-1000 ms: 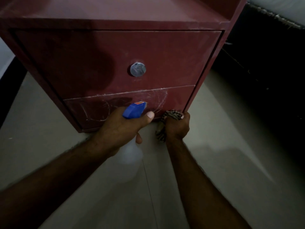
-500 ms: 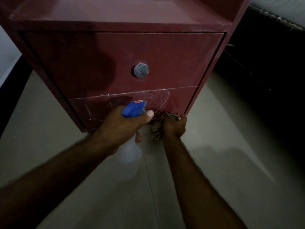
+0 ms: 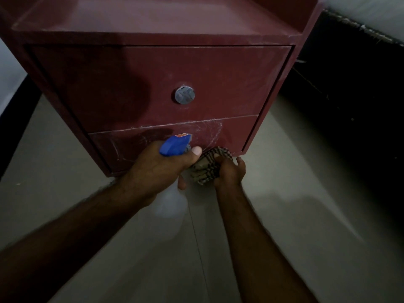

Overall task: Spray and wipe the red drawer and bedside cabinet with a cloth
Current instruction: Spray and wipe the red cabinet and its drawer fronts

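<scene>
1. A dim downward view is showing a red bedside cabinet (image 3: 153, 22) standing on a pale tiled floor (image 3: 306, 215); its flat top is filling the upper part of the view, with raised edges along the back and the right side
2. The red drawer (image 3: 229, 84) is sitting closed in the cabinet's front, just under the top; a round silver knob (image 3: 185, 95) is showing at its middle; a darker patch is spreading over the drawer's left half, and I cannot tell whether it is damp or shadow
3. Beneath the drawer, a shorter lower panel (image 3: 238, 132) is running across the front; pale streaks and scuffs are showing on it, thickest near its middle
4. The left hand (image 3: 153, 171) is gripping a spray bottle (image 3: 168, 202) at the neck; its fingers are curling round the neck and the thumb is lying across, just under the blue spray head (image 3: 175, 145); the nozzle is pointing at the lower panel from close by; the pale bottle body is hanging blurred below the hand
5. The right hand (image 3: 229, 173) is holding a bunched checked cloth (image 3: 205, 169), fingers curling tightly round it; the cloth's upper end is lying against the bottom edge of the lower panel, near the right corner, and is sitting just beside the left thumb
6. Two bare forearms are reaching in from the bottom edge; a dark, unlit shape is filling the right side next to the cabinet
</scene>
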A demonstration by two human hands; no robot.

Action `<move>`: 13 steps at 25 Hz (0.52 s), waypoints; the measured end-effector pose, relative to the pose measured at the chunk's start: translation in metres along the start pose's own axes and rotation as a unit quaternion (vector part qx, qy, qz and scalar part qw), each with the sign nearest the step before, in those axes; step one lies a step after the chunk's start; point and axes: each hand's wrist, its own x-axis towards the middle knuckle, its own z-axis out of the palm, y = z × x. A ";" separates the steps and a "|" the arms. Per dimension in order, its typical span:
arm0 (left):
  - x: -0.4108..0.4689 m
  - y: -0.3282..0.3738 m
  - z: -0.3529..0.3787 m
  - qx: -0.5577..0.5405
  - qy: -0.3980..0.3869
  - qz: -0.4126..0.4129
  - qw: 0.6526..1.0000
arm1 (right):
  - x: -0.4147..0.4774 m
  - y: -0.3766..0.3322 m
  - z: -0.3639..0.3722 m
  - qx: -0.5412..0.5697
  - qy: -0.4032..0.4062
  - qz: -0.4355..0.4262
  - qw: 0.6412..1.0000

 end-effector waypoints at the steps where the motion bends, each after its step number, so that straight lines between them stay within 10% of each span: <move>1: 0.000 0.000 0.000 0.001 0.002 -0.001 1.000 | -0.001 0.000 0.000 0.011 -0.009 -0.004 1.000; 13: -0.001 0.004 0.003 -0.011 -0.001 -0.006 1.000 | -0.007 -0.001 0.015 -0.011 0.015 -0.019 1.000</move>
